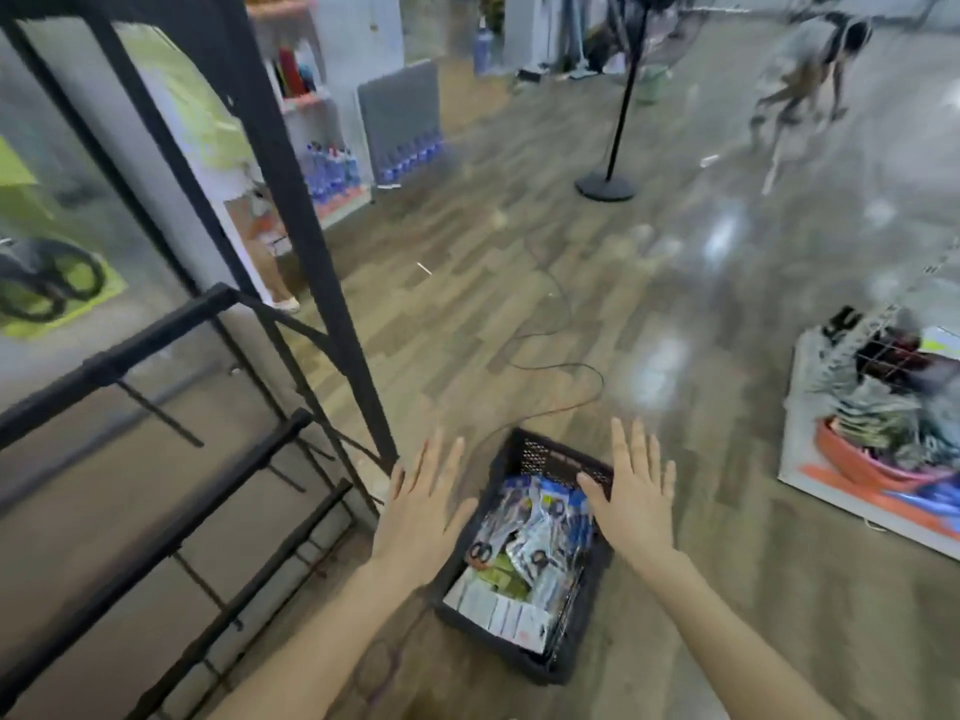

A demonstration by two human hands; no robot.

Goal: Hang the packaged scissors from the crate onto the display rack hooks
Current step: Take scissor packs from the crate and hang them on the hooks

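Note:
A black plastic crate (558, 462) stands on the wooden floor below me, filled with several packaged scissors (524, 543) in blue, white and green cards. My left hand (421, 504) hovers flat with straight fingers over the crate's left edge. My right hand (636, 491) is spread flat over the crate's right rim. Neither holds anything. The black display rack (171, 330) with its bare hooks (158, 413) stands at the left. One green-carded pair of scissors (47, 285) hangs on it at the far left.
A fan stand (608, 184) rises from the floor beyond, with a cable (566, 366) trailing toward the crate. A white box with an orange basin of goods (878, 459) sits at the right. A crouching person (810, 70) is far back right. Shelves with bottles (332, 174) stand behind the rack.

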